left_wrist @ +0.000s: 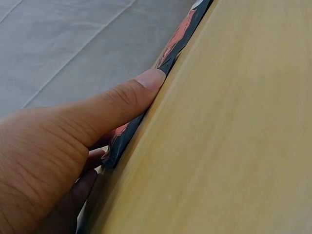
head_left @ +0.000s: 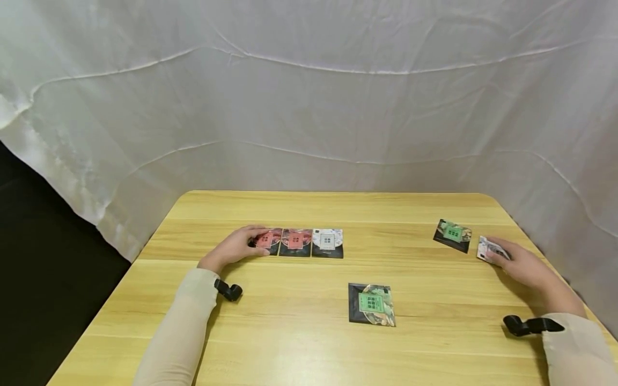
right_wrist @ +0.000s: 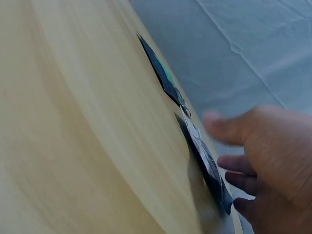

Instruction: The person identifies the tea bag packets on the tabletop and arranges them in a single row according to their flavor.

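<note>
My left hand (head_left: 236,246) holds the left end of a black sachet with a red label (head_left: 265,241). In the left wrist view its thumb (left_wrist: 126,97) lies along the near edge, the other fingers at the end. A second red-labelled sachet (head_left: 295,243) and a white-labelled one (head_left: 328,243) continue the row. On the right, my right hand (head_left: 523,262) is at another white-patterned sachet (right_wrist: 204,156), which tilts over its shadow. The right wrist view shows the blurred thumb apart from it and fingertips at its edge. A green-labelled sachet (head_left: 453,235) lies just left of it.
Another green-labelled sachet (head_left: 372,304) lies nearer the front, right of the middle of the wooden table (head_left: 289,332). Grey-white cloth (head_left: 309,107) hangs behind the table and along its right side. Black wrist cameras (head_left: 228,290) sit on both wrists.
</note>
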`<state>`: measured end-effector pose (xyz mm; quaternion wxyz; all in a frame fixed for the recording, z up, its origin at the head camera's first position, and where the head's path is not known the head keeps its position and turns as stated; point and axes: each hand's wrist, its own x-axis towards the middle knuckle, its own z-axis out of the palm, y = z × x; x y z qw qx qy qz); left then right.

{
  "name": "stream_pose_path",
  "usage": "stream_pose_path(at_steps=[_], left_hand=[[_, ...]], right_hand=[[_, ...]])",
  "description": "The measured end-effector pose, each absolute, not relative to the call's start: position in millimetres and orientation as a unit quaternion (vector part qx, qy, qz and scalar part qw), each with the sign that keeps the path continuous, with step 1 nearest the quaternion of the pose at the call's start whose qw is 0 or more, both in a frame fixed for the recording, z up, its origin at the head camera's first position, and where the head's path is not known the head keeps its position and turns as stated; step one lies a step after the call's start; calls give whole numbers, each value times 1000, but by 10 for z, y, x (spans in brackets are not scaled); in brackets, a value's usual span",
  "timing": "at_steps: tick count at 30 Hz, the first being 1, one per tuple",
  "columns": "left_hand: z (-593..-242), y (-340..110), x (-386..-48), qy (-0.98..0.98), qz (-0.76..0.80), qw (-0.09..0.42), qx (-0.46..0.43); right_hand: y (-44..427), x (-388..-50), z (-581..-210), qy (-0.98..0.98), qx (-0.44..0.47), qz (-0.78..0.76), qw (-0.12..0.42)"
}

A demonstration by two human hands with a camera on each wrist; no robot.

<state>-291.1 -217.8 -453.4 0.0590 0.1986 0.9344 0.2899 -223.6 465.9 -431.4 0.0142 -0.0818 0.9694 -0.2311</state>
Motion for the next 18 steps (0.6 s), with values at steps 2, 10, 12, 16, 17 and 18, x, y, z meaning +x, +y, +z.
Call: stream_pose_path(at_steps=[2, 10, 12, 16, 17, 18], left_hand=[[-4527, -2178, -2902, 935, 290, 58, 198], [-4530, -2173, -2905, 936, 285, 58, 197], [-4530, -2174, -2907, 936, 285, 57, 199], [-4524, -2176, -2907, 936, 284, 58, 202], [-4520, -2176, -2906, 935, 284, 58, 202], [-4516, -2176, -2905, 935, 285, 59, 203]], right_hand=[[4682, -2229, -4313, 973, -76, -215, 23], [4751, -2204, -4306, 981, -57, -185, 21], [4764, -2198, -4302, 981, -53, -186, 23], [4769, -2188, -4283, 980, -52, -192, 28], [4763, -2182, -4276, 979, -52, -193, 30], [4761, -2179, -4270, 979, -52, -194, 31]])
